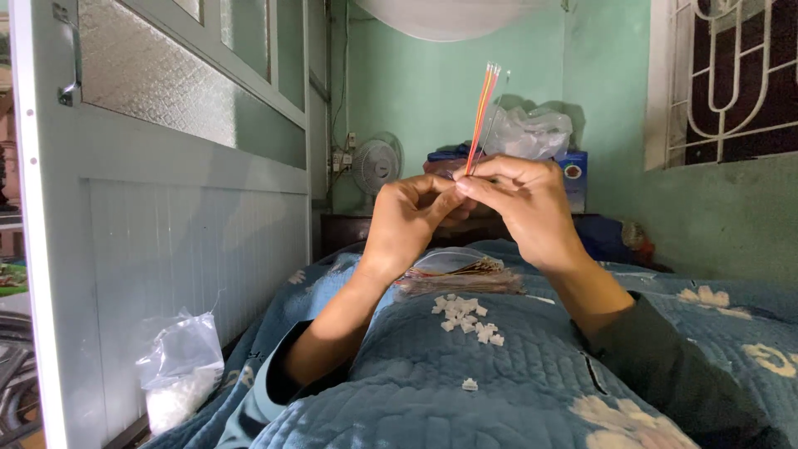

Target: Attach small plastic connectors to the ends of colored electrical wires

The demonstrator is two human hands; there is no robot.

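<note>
I'm seeing a blue quilted blanket (532,391) covering the lap, a clear plastic bag (179,370) sitting by the door. Left hand (409,218) and right hand (519,204) are meeting above it, both pinching the base of a thin bundle of coloured wires (482,112) standing upright. More wires (461,278) and small white connectors (465,316) are lying on the blanket below.
</note>
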